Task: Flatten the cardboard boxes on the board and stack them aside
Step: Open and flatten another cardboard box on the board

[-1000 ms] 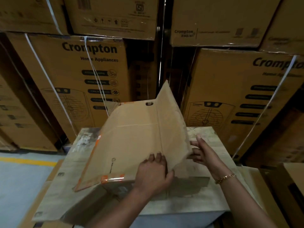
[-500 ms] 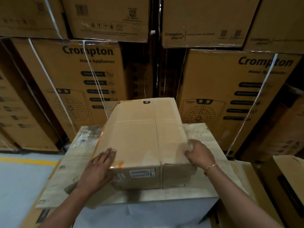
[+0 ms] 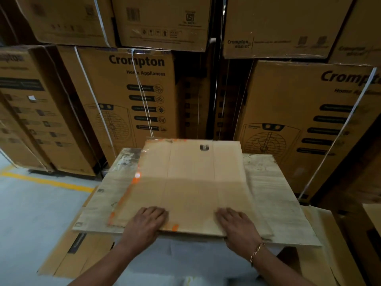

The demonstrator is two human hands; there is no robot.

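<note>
A flattened brown corrugated cardboard box [image 3: 191, 182] is seen lying flat on a pale, scuffed wooden board [image 3: 274, 199] that serves as the worktop, with its far edge reaching just past the board's far edge. Both grips are released: the left grip [image 3: 147, 219] and the right grip [image 3: 237, 221] are laid palm-down on the near edge of the sheet, fingers spread and pressing, with nothing clasped. Whether either thumb is tucked under the edge cannot be told.

The sheet is judged to be light and fairly stiff across its panels, but apt to bend along the long creases that run from near to far. Some spring-back at the folds is to be expected, so pressure along the creases would be called for. The surface is matt and dry, so little slipping is expected. For carrying aside, the two long side edges would best be taken, one in each grip, so that the folds are kept closed.

Strips of shiny orange tape [image 3: 136, 178] are seen along the left edge, and a small dark printed mark [image 3: 204, 147] near the far edge. Behind, large printed brown cartons [image 3: 127, 96] are stacked, bound with white plastic straps [image 3: 142, 89]. Flat cardboard sheets [image 3: 82, 254] lie on the floor below the board.
</note>
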